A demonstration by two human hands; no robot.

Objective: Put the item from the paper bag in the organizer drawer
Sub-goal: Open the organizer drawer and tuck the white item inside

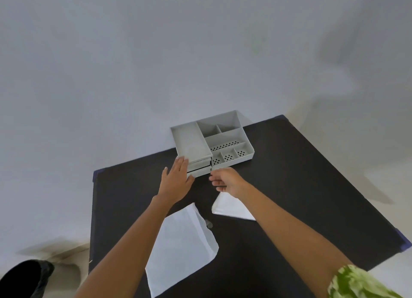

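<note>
A grey plastic organizer [225, 139] stands at the far edge of the black table [289, 186], with open compartments on top and stacked drawers [200, 167] at its front left. My left hand [176, 181] lies flat with fingers spread, its fingertips at the organizer's front left corner beside the drawers. My right hand [225, 180] hovers just in front of the drawers, its fingers curled loosely; I cannot tell whether anything is in it. A white paper bag [182, 246] lies flat between my forearms. A small grey item [209, 223] rests by its right edge.
A second white paper piece [231, 207] lies under my right forearm. A black bin [24, 280] sits on the floor at lower left. The table's left edge runs close to my left arm, and a pale wall stands behind the organizer.
</note>
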